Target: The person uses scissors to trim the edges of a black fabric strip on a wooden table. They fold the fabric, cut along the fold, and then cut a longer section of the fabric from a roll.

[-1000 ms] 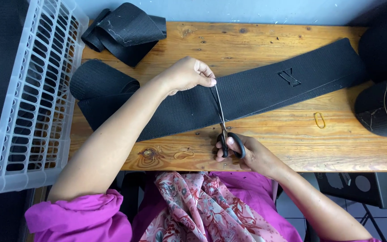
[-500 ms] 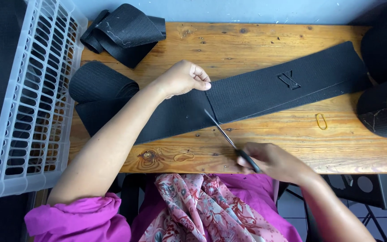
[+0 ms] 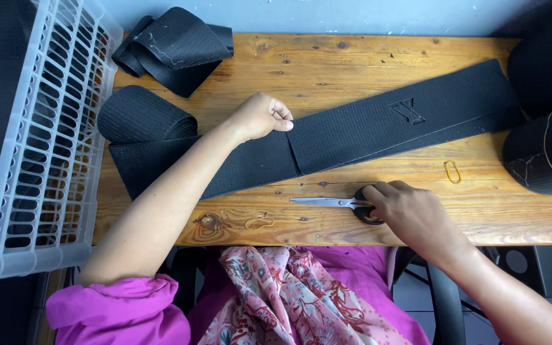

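- Left hand (image 3: 260, 117) pinches the upper edge of the black elastic band (image 3: 378, 124) at its cut line — the band lies flat, slanting across the wooden table (image 3: 327, 64).
- Right hand (image 3: 410, 214) rests on the handles of the scissors (image 3: 340, 203), blades closed, flat on the table just below the band.
- White slatted basket (image 3: 39, 160) at left — dark fabric inside.
- Black roll (image 3: 142, 115) beside it.

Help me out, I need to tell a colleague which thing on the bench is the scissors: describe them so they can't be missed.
Start at the wooden table and find the long black fabric band lying across it. Just below the band, near the table's front edge, the scissors lie flat, blades pointing left, with the right hand on their dark handles. They are the only shiny metal thing there; the rubber bands nearby are thin loops.
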